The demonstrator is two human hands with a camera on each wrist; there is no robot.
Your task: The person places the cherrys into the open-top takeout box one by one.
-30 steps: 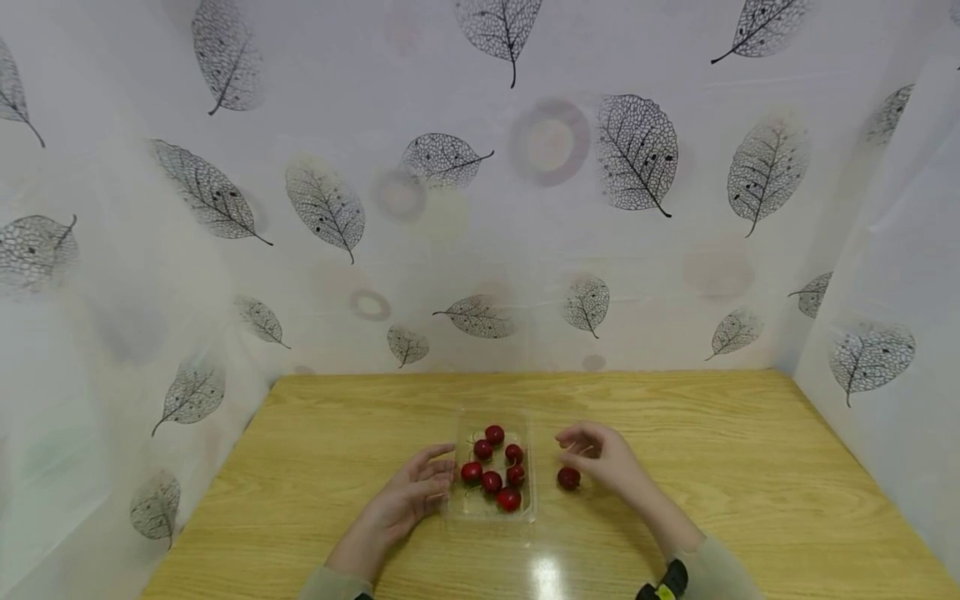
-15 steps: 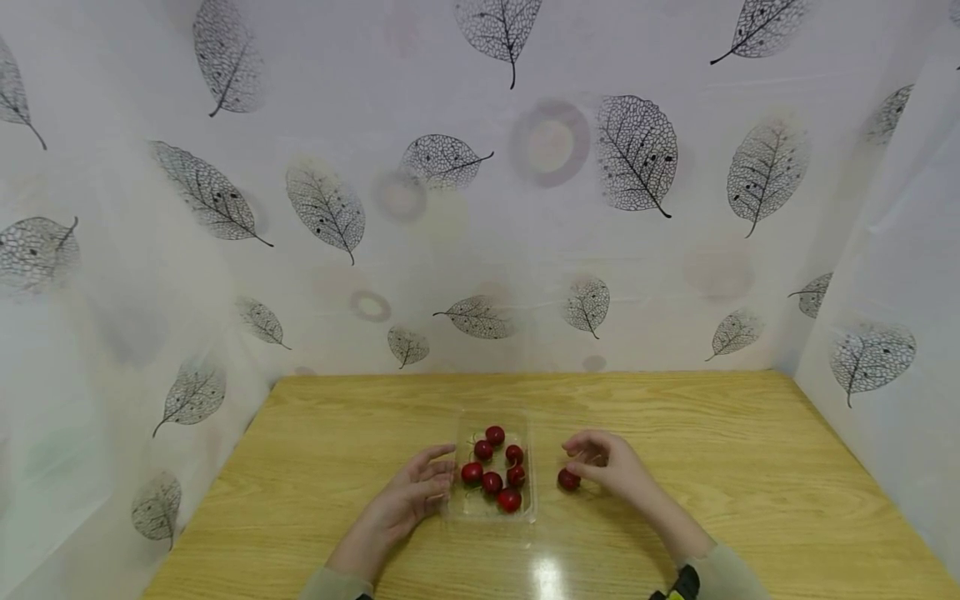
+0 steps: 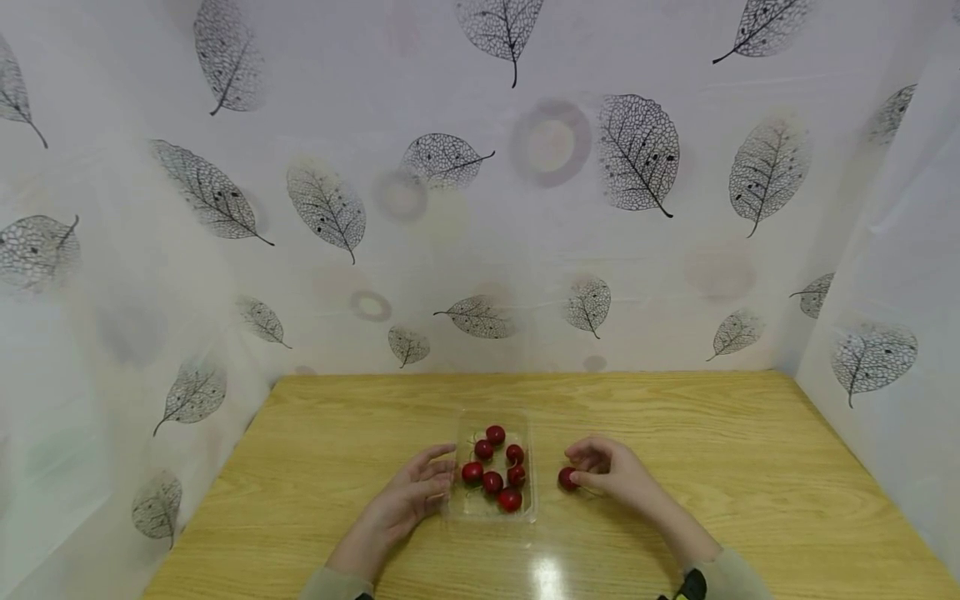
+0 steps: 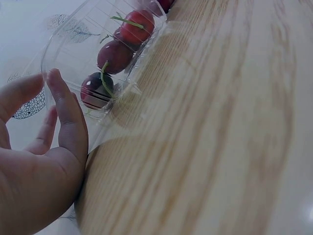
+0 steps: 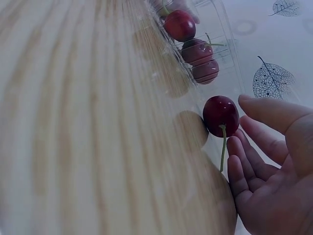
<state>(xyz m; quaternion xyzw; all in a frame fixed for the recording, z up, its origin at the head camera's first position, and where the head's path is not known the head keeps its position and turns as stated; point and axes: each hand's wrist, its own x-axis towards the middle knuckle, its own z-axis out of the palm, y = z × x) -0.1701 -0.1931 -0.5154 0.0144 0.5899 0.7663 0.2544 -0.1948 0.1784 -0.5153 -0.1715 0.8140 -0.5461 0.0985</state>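
A clear plastic box [image 3: 531,508] holding several dark red cherries [image 3: 492,482] stands on the table. At its left side is my left hand [image 3: 408,498], with thumb and fingertips right at the wall; the left wrist view shows the fingers [image 4: 68,115] fairly straight along the plastic. To the right of the box, a single cherry [image 5: 221,116] with a green stem lies on the wood. Beside it is my right hand [image 3: 618,475], loosely bent. In the right wrist view the thumb tip stands just off the cherry and the other fingers [image 5: 247,152] reach close to its lower side.
The wooden table [image 3: 337,433] ends at the back against a pale curtain [image 3: 480,225] printed with leaf skeletons. The same sheeting hangs along both sides. A dark wristband [image 3: 692,585] shows at the right sleeve.
My right hand has come down and slightly nearer, its thumb now right at the loose cherry. My left hand and the box stay put.
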